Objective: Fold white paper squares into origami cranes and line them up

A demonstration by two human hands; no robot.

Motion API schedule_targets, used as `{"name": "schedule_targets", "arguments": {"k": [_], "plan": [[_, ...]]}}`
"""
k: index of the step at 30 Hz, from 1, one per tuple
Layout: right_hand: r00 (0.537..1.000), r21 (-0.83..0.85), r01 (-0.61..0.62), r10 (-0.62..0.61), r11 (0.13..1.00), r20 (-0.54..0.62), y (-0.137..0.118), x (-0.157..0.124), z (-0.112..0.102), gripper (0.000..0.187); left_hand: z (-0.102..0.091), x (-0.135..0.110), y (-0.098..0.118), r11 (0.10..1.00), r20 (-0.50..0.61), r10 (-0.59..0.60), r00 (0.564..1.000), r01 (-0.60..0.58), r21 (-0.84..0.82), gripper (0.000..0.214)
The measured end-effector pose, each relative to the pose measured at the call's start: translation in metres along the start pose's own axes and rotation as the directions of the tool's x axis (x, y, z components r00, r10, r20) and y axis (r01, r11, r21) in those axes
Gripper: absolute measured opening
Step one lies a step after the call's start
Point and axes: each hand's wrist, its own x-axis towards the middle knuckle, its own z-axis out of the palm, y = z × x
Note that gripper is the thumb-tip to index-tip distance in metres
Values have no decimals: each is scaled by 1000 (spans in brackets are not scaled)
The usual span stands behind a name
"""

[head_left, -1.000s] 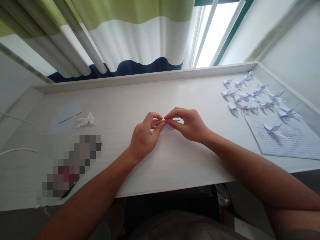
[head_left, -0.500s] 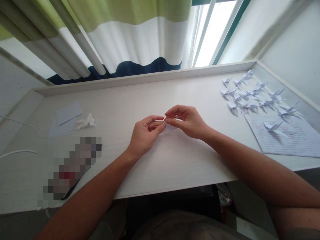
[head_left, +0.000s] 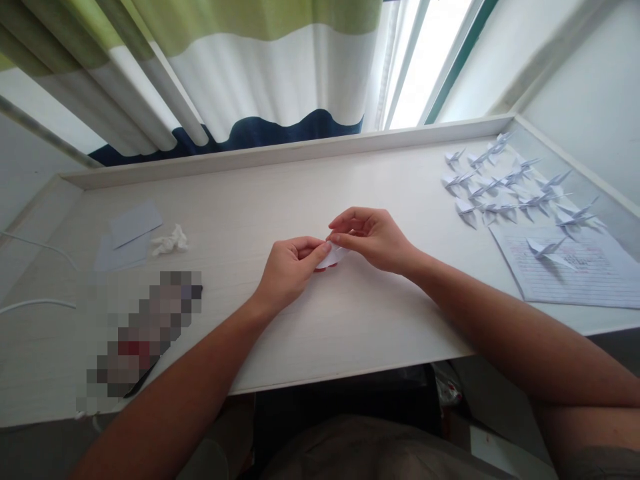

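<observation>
Over the middle of the white desk, both hands pinch a small folded piece of white paper. My left hand grips its left side between thumb and fingers. At its upper right, my right hand closes thumb and fingertips on the paper. The fingers cover much of it, so its exact folded shape is hidden. Several white paper cranes stand at the far right of the desk. One more crane rests on a lined, written sheet.
Flat paper pieces and a crumpled tissue lie at the left. Nearer me is a blurred, dark-edged object. White cables cross the left edge. A raised rim runs along the desk's back, below a curtain.
The paper between my hands has turned, so more of its white face shows below the fingers. My left fingers have closed in more. The camera view has shifted slightly.
</observation>
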Motion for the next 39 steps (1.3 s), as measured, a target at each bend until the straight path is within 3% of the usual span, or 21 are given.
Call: {"name": "schedule_targets", "arguments": {"k": [3,7,9,15,21,31,35,39], "plan": [[994,-70,104,-103,992,22,-4,-3,-3,22,-2,2,-1,999,-42,16,999,-17,-36,40],[942,-198,307,-268,931,201,-9,-5,-11,14,-3,3,1,995,-60,39,997,-44,-85,44],[935,-208,333,-293,920,202,-8,-4,-14,8,-3,2,3,994,-44,32,999,-36,-103,45],[977,-176,209,-196,962,85,2,2,-13,15,-2,0,6,992,21,-31,999,34,-122,44],[990,-118,139,-141,983,-14,5,4,-9,18,-4,-1,6,989,122,-121,985,131,-74,47],[992,-6,125,-126,992,-27,2,3,-7,26,-7,0,7,992,243,-103,965,117,-41,39],[997,80,64,-60,995,-45,0,2,-4,41,-5,0,6,996,194,-57,979,69,-59,38],[998,1,15,-15,1000,54,1,0,-1,36,-2,1,4,994,173,-18,985,37,-105,36]]}}
